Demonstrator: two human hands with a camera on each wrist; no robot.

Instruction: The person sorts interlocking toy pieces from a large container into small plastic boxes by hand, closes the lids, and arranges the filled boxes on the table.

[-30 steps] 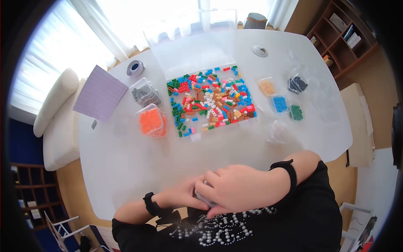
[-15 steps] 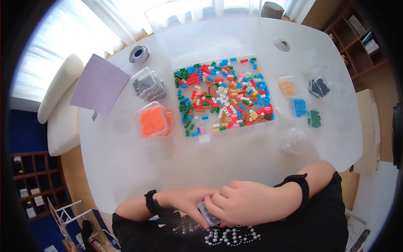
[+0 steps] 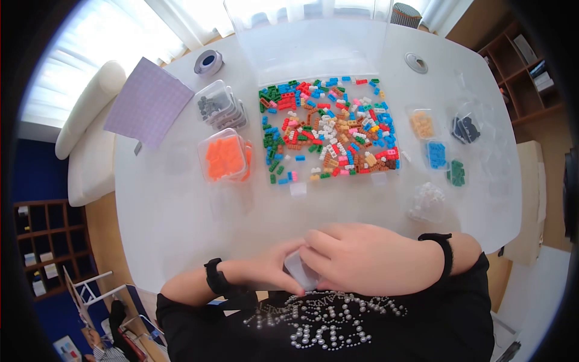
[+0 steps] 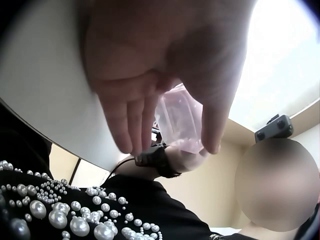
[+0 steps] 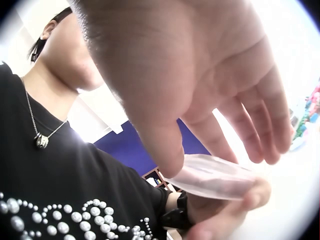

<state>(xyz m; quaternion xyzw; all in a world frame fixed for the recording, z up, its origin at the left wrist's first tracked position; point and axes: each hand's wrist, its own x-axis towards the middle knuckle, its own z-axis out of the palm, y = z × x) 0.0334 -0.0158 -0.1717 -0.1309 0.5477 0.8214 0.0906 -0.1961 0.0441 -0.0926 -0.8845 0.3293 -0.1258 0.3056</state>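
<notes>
Close to the black shirt, a small clear plastic container [image 3: 300, 270] is held between both hands. My left hand [image 3: 265, 263] grips its left side, thumb towards the body. From the right, my right hand [image 3: 375, 258] covers part of it. Seen from the left wrist, the container [image 4: 180, 117] lies between the thumb and fingers of my left hand [image 4: 170, 55]. In the right wrist view, the thumb and index finger of my right hand [image 5: 200, 65] pinch the container [image 5: 212, 176], its other end at the left hand's fingers. Its contents cannot be made out.
A clear open case [image 3: 297, 189] full of multicoloured bricks lies mid-table. To its left are tubs of orange pieces [image 3: 226, 158] and grey pieces [image 3: 211, 105], tape [image 3: 208, 62] and a purple sheet [image 3: 148, 105]. Small boxes of yellow [image 3: 422, 123], blue [image 3: 436, 155] and green pieces [image 3: 457, 173] stand right.
The head view has shifted, so the table things appear higher. Both hands keep hold of the container, which shows a smoother, paler face than the grey, textured one half a second ago.
</notes>
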